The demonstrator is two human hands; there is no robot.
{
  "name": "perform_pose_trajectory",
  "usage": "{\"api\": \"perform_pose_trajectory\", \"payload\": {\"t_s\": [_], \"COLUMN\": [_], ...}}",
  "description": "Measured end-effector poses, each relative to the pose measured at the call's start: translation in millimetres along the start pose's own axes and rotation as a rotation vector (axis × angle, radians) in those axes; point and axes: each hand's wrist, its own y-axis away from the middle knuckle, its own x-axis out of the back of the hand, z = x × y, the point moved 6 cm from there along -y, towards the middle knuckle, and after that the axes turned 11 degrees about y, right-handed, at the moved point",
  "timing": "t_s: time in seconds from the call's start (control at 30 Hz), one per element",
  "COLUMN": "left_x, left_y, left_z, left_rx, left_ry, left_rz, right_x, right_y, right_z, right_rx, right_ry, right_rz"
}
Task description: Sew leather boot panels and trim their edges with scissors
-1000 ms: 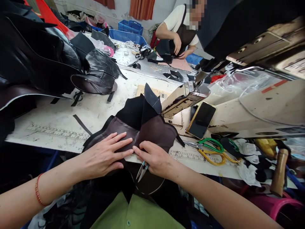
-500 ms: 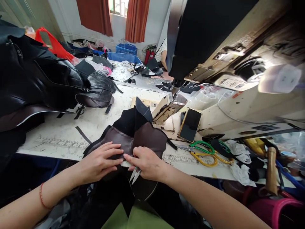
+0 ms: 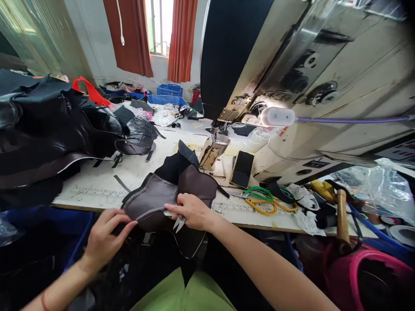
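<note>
A dark brown leather piece [image 3: 151,196] with black backing lies over the table's front edge, its lower part hanging down. My left hand [image 3: 105,235] is at its left corner, thumb and fingers closed on the edge. My right hand [image 3: 194,212] rests on the middle of the piece, index finger stretched along a seam. Tucked in that hand's curled fingers are small thread snips [image 3: 179,222], their blades pointing down. Just behind the piece stands the post of a sewing machine [image 3: 212,153].
A phone [image 3: 242,168] lies right of the post. Green-handled scissors [image 3: 261,193] and yellow-handled scissors [image 3: 270,206] lie at the front edge, near a wooden-handled tool [image 3: 342,216]. A heap of black leather pieces [image 3: 55,129] fills the left. A pink bucket [image 3: 355,272] stands lower right.
My left hand has moved left and down, from lying flat on the leather to its left corner. My right hand stays on the piece with the snips. The view has tilted up.
</note>
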Motion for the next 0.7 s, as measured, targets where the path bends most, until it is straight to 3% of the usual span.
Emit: {"api": "perform_pose_trajectory", "payload": {"t_s": [0.13, 0.27, 0.33, 0.4, 0.5, 0.57, 0.63, 0.7], "left_x": [-29.5, -60.0, -59.1, -45.5, -15.9, -3.0, -2.5, -11.3], "left_y": [37, 34, 27, 18, -1, -14, -20, -19], "left_z": [-10, 0, 16, 41, 101, 154, 203, 236], "left_rx": [0.327, 0.483, 0.494, 0.467, 0.271, -0.007, -0.307, -0.518], "left_ry": [0.114, 0.299, 0.356, 0.338, 0.045, -0.267, -0.532, -0.751], "left_rz": [0.071, 0.182, 0.262, 0.336, 0.332, 0.304, 0.297, 0.304], "right_x": [1, 7, 17, 35, 70, 98, 126, 147], "right_y": [0, 3, 1, -8, -32, -52, -68, -80], "right_z": [-4, -3, -3, -4, -9, -13, -19, -27], "right_rx": [0.029, -0.013, -0.092, -0.197, -0.315, -0.376, -0.376, -0.315], "right_ry": [-0.021, -0.118, -0.181, -0.301, -0.761, -1.049, -1.292, -1.5], "right_rz": [0.015, 0.064, 0.112, 0.169, 0.186, 0.169, 0.186, 0.228]}}
